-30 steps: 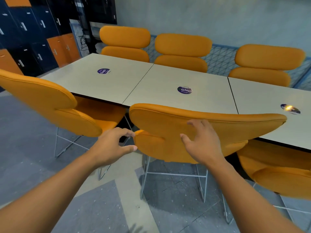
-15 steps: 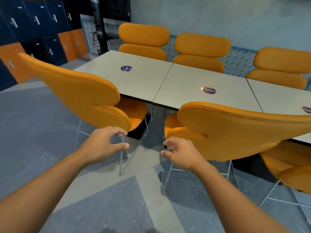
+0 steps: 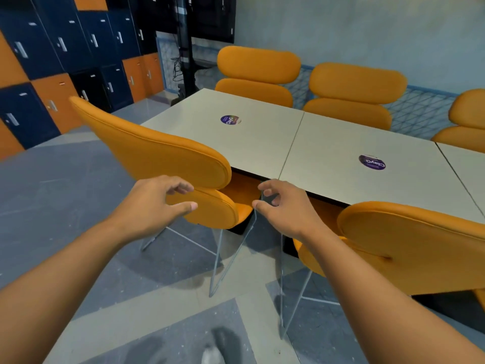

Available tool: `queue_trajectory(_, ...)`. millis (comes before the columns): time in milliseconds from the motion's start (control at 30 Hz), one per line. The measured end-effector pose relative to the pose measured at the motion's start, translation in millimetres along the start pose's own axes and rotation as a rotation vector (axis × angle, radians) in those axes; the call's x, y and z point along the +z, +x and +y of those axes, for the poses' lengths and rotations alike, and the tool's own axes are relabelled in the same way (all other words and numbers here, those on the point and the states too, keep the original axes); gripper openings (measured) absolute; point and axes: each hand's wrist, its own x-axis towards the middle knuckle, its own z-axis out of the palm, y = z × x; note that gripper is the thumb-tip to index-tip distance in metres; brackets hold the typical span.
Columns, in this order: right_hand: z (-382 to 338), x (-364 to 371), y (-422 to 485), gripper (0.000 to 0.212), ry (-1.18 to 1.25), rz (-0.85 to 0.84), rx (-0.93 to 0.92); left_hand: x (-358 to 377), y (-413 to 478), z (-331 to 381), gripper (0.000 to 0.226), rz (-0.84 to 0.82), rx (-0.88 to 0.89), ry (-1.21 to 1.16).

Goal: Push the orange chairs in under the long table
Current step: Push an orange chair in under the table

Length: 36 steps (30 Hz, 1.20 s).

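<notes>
Both hands reach forward with fingers loosely curled and grip nothing. The left hand [image 3: 154,203] hovers over the back of the nearest orange chair [image 3: 157,153], its fingertips by the notch between the upper and lower pads and its thumb across the lower pad; whether it touches cannot be told. The right hand [image 3: 286,208] hangs just right of that chair, its thumb tip overlapping the thin wire frame [image 3: 236,253]; whether it touches that is also unclear. This chair stands skewed at the near edge of the long table [image 3: 262,145], close to its left corner, with only the seat front under the top. A second orange chair [image 3: 420,245] sits further right along the same edge, beyond the right forearm. Three more orange chairs [image 3: 357,82] line the far edge. Of the writing, one round purple sticker [image 3: 372,162] reads roughly "ClayG", upside down from here; another sticker [image 3: 230,120] is too blurred to read. Navy and orange lockers [image 3: 65,48] fill the left wall.
</notes>
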Motion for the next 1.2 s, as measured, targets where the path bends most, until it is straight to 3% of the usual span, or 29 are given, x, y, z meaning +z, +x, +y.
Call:
queue_trajectory(500, -43, 38, 169, 0.049, 0.135, -0.045, -0.037, -55, 154, -78, 0.031, 0.148, -0.017, 0.008)
queue_trajectory(767, -70, 64, 196, 0.054, 0.159, -0.129, -0.006, -77, 192, -126, 0.032, 0.075, 0.028, 0.04)
queue_trajectory(1033, -139, 129, 216, 0.06, 0.027, 0.138, 0.133, -125, 224, -223, 0.036, -0.038, 0.127, 0.058)
queue_trajectory(1200, -171, 164, 221, 0.069, -0.211, 0.295, 0.25, -145, 245, -279, 0.071, -0.161, 0.164, 0.152)
